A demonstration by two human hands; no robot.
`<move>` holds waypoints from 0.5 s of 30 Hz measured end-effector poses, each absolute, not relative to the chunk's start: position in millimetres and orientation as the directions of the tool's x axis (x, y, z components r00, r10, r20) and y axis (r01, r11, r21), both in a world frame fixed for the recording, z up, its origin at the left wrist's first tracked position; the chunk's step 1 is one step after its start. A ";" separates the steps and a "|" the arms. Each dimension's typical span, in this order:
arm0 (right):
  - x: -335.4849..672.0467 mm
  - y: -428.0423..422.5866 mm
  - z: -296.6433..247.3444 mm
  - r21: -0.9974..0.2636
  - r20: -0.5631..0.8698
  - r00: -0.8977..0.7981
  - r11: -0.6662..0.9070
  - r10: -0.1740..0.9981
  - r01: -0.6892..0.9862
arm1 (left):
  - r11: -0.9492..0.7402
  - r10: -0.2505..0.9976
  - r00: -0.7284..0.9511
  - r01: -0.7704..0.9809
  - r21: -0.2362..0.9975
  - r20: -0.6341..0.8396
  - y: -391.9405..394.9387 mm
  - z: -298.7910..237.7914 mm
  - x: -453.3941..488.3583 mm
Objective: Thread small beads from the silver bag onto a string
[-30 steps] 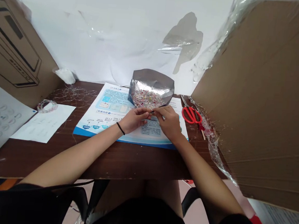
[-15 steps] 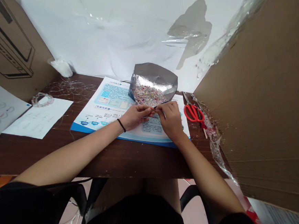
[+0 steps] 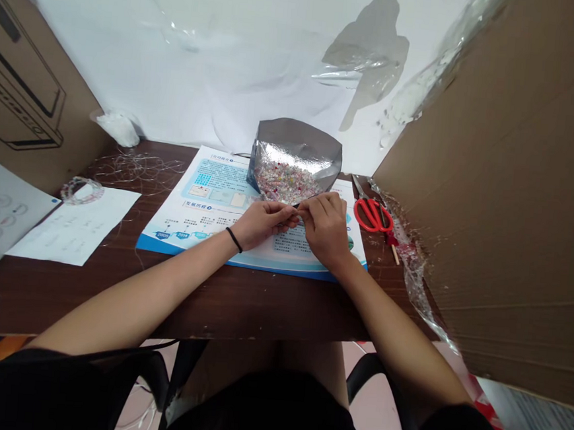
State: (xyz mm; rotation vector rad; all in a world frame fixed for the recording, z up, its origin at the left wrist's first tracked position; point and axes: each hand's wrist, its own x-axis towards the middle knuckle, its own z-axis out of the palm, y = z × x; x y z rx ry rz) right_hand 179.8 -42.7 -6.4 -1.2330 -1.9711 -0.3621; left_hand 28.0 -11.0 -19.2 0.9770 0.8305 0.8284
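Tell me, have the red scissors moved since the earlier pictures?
No, the red scissors lie unmoved beside the right edge of the printed poster; only the camera shifted.

Glossy silver foil pouch [image 3: 297, 139]; smooth dark wood desk [image 3: 260, 305]; matt corrugated cardboard [image 3: 507, 192].

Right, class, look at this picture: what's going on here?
A person is seated at a desk, with the left hand and right hand meeting over a printed poster. Their fingers seem to pinch something too small to make out. Just beyond the hands stands an open foil bag full of small multicoloured pieces. Red scissors lie to the right.
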 end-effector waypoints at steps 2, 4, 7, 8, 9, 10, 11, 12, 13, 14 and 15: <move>179.5 -42.9 -6.3 -0.149 0.725 -0.239 0.486 0.645 0.861 | 0.331 0.874 0.434 -0.203 0.921 -0.219 -11.2 -18.6 28.2; 179.4 -42.8 -6.7 -0.158 0.710 -0.235 0.475 0.664 0.865 | 0.330 0.874 0.433 -0.197 0.923 -0.220 -11.3 -18.2 28.4; 179.2 -42.6 -7.2 -0.175 0.684 -0.232 0.465 0.691 0.868 | 0.325 0.874 0.436 -0.200 0.924 -0.213 -11.2 -18.1 28.7; 179.1 -42.7 -7.3 -0.179 0.679 -0.231 0.462 0.697 0.868 | 0.323 0.875 0.437 -0.202 0.924 -0.210 -11.2 -18.2 28.7; 179.1 -42.8 -7.2 -0.184 0.678 -0.228 0.461 0.699 0.868 | 0.323 0.875 0.437 -0.204 0.924 -0.209 -11.2 -18.4 28.7; 179.2 -42.9 -7.1 -0.189 0.679 -0.224 0.462 0.699 0.867 | 0.322 0.875 0.437 -0.205 0.924 -0.208 -11.1 -18.6 28.7; 179.2 -43.1 -7.0 -0.195 0.682 -0.219 0.462 0.698 0.865 | 0.322 0.875 0.438 -0.205 0.924 -0.207 -11.0 -18.9 28.7; 179.2 -43.2 -6.8 -0.200 0.685 -0.215 0.463 0.697 0.864 | 0.321 0.874 0.439 -0.205 0.925 -0.206 -11.0 -19.2 28.7; 179.2 -43.3 -6.7 -0.204 0.685 -0.213 0.463 0.697 0.862 | 0.319 0.874 0.443 -0.206 0.925 -0.202 -10.9 -19.5 28.6; 179.2 -43.4 -6.5 -0.206 0.684 -0.214 0.465 0.698 0.861 | 0.317 0.873 0.446 -0.207 0.926 -0.199 -10.8 -19.9 28.5; 179.1 -43.5 -6.4 -0.206 0.681 -0.218 0.468 0.699 0.859 | 0.315 0.872 0.449 -0.207 0.926 -0.196 -10.7 -20.3 28.4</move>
